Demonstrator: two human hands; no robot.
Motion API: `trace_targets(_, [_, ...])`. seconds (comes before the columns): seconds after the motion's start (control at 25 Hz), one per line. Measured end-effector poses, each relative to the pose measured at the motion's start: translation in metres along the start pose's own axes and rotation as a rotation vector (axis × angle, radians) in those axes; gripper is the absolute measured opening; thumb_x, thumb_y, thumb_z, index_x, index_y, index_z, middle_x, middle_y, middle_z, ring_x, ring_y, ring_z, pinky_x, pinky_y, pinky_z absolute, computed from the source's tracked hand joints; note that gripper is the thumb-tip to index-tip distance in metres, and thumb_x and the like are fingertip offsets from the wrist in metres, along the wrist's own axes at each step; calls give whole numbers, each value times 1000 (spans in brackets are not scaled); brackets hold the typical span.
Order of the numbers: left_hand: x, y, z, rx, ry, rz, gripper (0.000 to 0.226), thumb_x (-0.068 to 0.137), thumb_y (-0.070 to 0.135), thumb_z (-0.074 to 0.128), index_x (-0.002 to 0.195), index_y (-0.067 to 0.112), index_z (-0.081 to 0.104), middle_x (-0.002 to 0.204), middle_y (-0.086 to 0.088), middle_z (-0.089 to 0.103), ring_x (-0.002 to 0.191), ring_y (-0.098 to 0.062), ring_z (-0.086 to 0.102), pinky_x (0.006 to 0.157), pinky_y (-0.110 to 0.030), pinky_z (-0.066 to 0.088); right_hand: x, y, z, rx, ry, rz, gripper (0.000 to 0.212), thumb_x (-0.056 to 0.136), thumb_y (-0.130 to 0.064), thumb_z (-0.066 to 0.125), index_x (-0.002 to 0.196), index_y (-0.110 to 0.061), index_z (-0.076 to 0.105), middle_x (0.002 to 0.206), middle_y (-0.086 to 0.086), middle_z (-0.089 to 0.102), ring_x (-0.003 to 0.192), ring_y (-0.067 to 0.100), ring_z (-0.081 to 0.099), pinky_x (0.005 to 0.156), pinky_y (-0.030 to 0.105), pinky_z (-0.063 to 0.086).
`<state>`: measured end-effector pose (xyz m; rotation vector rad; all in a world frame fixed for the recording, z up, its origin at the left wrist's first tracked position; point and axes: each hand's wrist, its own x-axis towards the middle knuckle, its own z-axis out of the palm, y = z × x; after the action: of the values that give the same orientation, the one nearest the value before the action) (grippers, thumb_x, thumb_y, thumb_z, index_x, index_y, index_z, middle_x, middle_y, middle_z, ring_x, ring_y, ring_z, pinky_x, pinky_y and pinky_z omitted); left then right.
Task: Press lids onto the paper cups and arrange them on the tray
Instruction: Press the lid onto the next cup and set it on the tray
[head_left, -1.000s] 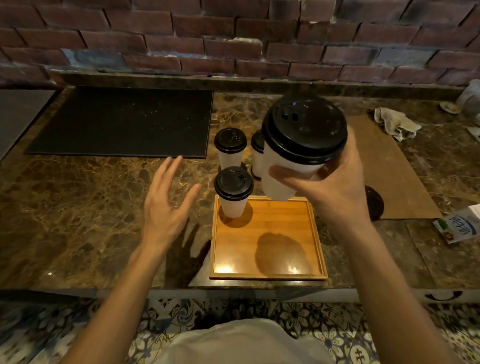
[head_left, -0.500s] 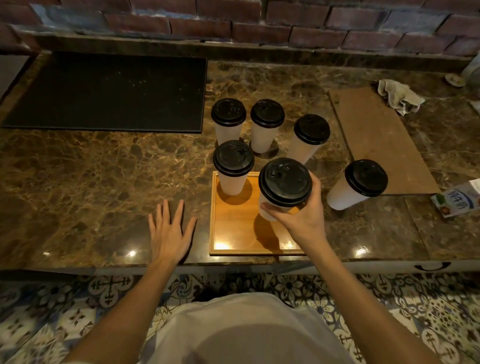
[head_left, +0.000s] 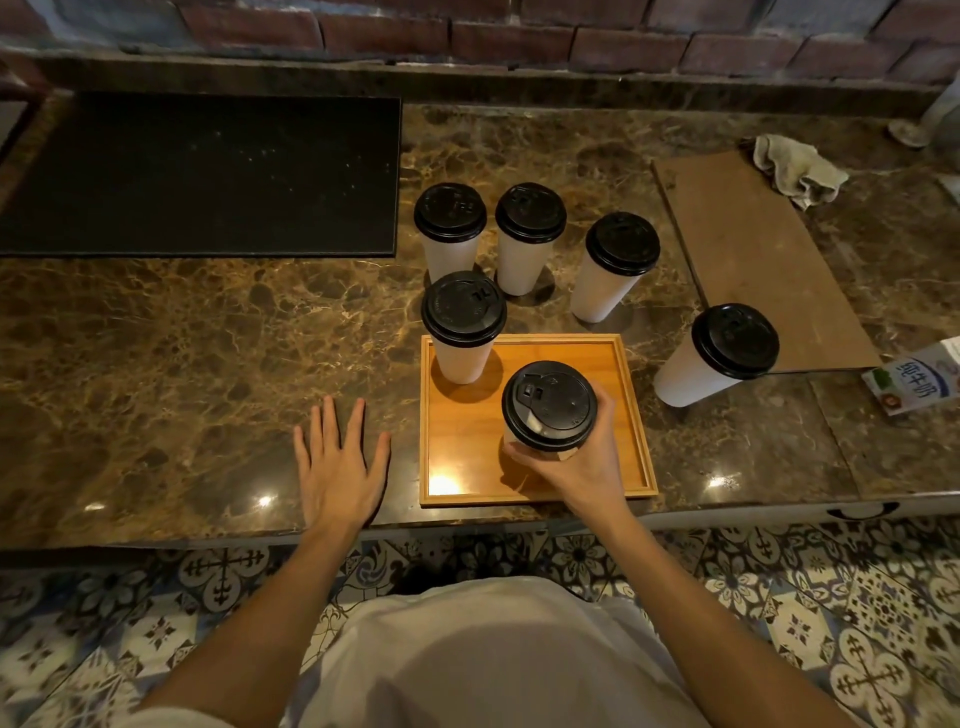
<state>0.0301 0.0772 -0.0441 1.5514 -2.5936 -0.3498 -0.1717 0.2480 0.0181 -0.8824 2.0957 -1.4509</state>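
Observation:
A square wooden tray (head_left: 631, 415) lies near the counter's front edge. One white paper cup with a black lid (head_left: 463, 325) stands upright in its far left corner. My right hand (head_left: 582, 467) grips a second lidded cup (head_left: 549, 405) around its body, low over the tray's near right part; whether its base touches the tray is hidden. My left hand (head_left: 340, 465) rests flat with spread fingers on the marble counter, left of the tray. Behind the tray stand three lidded cups (head_left: 450, 228) (head_left: 530, 234) (head_left: 615, 265). Another lidded cup (head_left: 719, 353) stands to the tray's right.
A black mat (head_left: 202, 171) covers the counter's far left. A brown board (head_left: 758, 254) lies at the right with a crumpled cloth (head_left: 795, 169) beyond it. A small carton (head_left: 914, 376) lies at the right edge. A brick wall runs along the back.
My right hand brought the lidded cup down from chest height to just over the tray. My left hand dropped from the air onto the counter and now lies flat.

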Motion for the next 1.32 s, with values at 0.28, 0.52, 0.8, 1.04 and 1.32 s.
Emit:
trace_targets(0.28, [0,1,0,13,18,-7,65,94,54,20,148,19,30,157,-14,16,146,-27,9,116,-41,-4,-1,1,4,-52,-93,31,84,57,-47,83,126,-44,36,118,-42,47,113,-22,44,87,-3,34])
trace_targets(0.52, [1,1,0,8,15,-16,62,95,52,24,147,19,31,157,-14,17,146,-27,9,117,-42,-2,0,-1,32,-100,-167,53,91,57,-49,85,133,-30,40,120,-40,45,117,-20,42,90,-1,34])
trace_targets(0.8, [1,1,0,3,9,-17,64,95,54,22,147,20,30,157,-13,16,146,-26,7,117,-42,-2,-2,-15,60,-157,-221,51,90,60,-51,83,133,-44,31,127,-22,50,117,-7,47,87,4,38])
trace_targets(1.04, [1,3,-2,-17,19,-22,65,94,55,20,147,20,30,158,-13,16,146,-25,7,117,-41,-3,-6,-14,69,-142,-243,67,92,59,-47,86,133,-44,31,122,-32,45,112,-23,41,85,-2,35])
trace_targets(1.32, [2,4,-3,8,-7,-21,67,93,56,17,148,20,27,158,-12,13,147,-25,4,117,-40,-5,9,-26,24,-87,-381,145,94,75,-18,80,149,-34,24,141,-19,42,128,4,47,106,29,46])
